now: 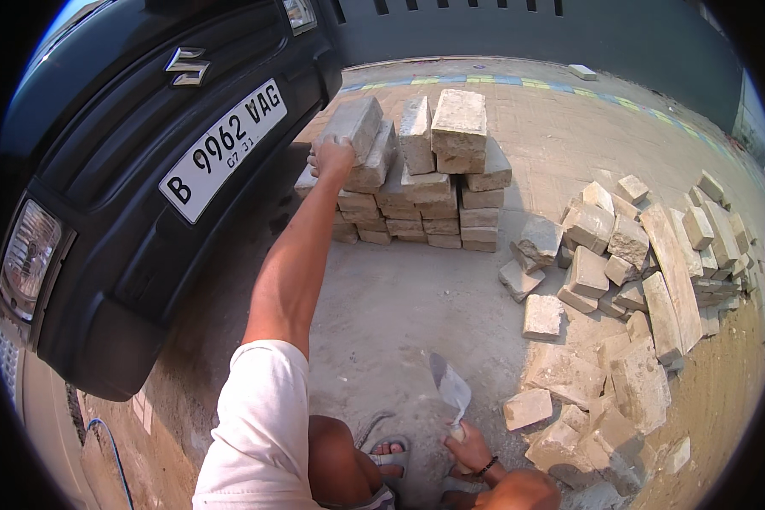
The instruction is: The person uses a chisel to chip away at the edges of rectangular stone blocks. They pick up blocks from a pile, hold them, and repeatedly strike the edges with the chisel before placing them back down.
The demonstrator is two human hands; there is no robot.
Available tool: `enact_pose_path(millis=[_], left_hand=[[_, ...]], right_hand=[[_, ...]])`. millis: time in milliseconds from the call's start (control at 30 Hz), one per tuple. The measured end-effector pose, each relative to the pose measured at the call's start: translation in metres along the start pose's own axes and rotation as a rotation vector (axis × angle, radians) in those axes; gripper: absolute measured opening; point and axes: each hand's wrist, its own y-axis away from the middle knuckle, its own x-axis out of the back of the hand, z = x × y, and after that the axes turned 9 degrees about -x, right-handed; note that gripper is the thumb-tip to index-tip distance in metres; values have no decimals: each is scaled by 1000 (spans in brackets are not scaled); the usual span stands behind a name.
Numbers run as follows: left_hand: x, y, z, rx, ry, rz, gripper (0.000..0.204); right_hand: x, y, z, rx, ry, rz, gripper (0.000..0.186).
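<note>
My left arm reaches far forward, and my left hand (pixel 331 156) is closed on the near end of a grey block (pixel 354 119). That block lies on top of a neat stack of pale blocks (pixel 425 204), at its left side. Low in the picture, close to my feet, my right hand (pixel 469 448) grips a trowel (pixel 456 393) by its handle. The trowel's metal blade points forward, just above or against the dusty ground; which of the two I cannot tell. Two more blocks, a narrow one (pixel 416 134) and a wide one (pixel 459 127), top the stack's right half.
The front of a dark vehicle (pixel 119 280) stands close on the left, beside the stack. A loose heap of blocks and broken pieces (pixel 586 280) covers the right side, with a long slab (pixel 671 276) leaning there. A dark wall (pixel 535 51) closes off the back.
</note>
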Motion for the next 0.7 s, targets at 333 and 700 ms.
enact_pose_path(millis=[333,700], left_hand=[[-27,11,5,-318,-504,-123,76],[-34,419,164,-1842,74,-1155,98]], right_hand=[[25,42,48,-178,-72,116,45],[4,64,72,70,12,308,44]])
